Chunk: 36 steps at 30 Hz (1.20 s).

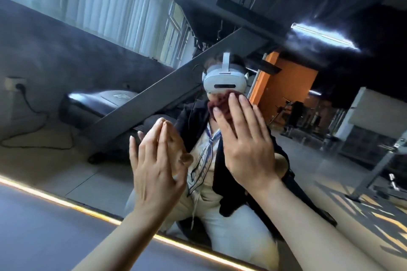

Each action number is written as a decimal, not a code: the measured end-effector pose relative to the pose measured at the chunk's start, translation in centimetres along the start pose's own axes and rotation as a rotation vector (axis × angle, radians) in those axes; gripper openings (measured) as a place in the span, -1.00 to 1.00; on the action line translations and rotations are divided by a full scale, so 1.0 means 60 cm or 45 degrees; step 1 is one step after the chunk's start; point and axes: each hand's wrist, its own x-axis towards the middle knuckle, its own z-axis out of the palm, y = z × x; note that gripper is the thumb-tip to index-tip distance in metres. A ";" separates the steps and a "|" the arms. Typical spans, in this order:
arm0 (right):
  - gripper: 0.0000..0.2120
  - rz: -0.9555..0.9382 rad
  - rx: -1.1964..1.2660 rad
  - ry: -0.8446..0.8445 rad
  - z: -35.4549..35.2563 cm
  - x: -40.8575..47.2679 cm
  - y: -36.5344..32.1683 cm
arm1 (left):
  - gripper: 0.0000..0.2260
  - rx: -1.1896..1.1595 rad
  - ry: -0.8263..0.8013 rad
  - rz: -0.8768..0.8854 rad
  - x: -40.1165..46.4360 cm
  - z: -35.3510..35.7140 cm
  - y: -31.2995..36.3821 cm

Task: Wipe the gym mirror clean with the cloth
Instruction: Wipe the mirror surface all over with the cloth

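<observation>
Maroon cloth (222, 103) pressed to mirror (88, 72) under flat right hand (246, 145); left hand (156, 160) flat, bare; no readable writing.

Cloth (221, 103) mostly hidden under right hand (246, 145); only a dark red edge showed past the fingers. Palms of both hands faced the mirror (92, 86), unseen. Both forearms cut off at bottom edge. Reflected gym gear at far right too blurred to identify.

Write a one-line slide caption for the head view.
Right hand presses dark red cloth on gym mirror; left hand flat beside.
</observation>
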 end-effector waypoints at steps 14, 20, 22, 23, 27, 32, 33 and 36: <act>-0.60 0.330 -0.068 0.224 0.004 0.214 0.065 | -0.44 -0.081 0.035 0.034 0.059 -0.008 0.021; -0.60 -0.004 0.122 0.091 0.033 -0.001 -0.100 | -0.51 -0.127 0.029 -0.065 -0.049 0.008 -0.030; -0.59 -0.121 0.141 -0.052 0.036 -0.103 -0.157 | -0.50 -0.102 -0.053 -0.148 -0.114 0.011 -0.049; -0.59 -0.180 0.140 -0.135 0.037 -0.153 -0.184 | -0.48 -0.088 -0.099 -0.184 -0.144 0.011 -0.054; -0.54 -0.400 0.182 -0.575 0.020 -0.282 -0.245 | -0.46 -0.078 -0.250 -0.235 -0.204 0.001 -0.063; -0.60 -0.297 0.231 -0.257 0.017 -0.164 -0.187 | -0.22 -0.119 -0.284 -0.379 -0.191 -0.024 -0.078; -0.61 -0.145 0.198 -0.125 0.024 -0.108 -0.166 | -0.19 -0.121 -0.277 -0.419 -0.185 -0.028 -0.082; -0.61 0.339 0.139 0.102 0.044 0.058 -0.129 | -0.22 -0.115 -0.244 -0.455 -0.172 -0.037 -0.094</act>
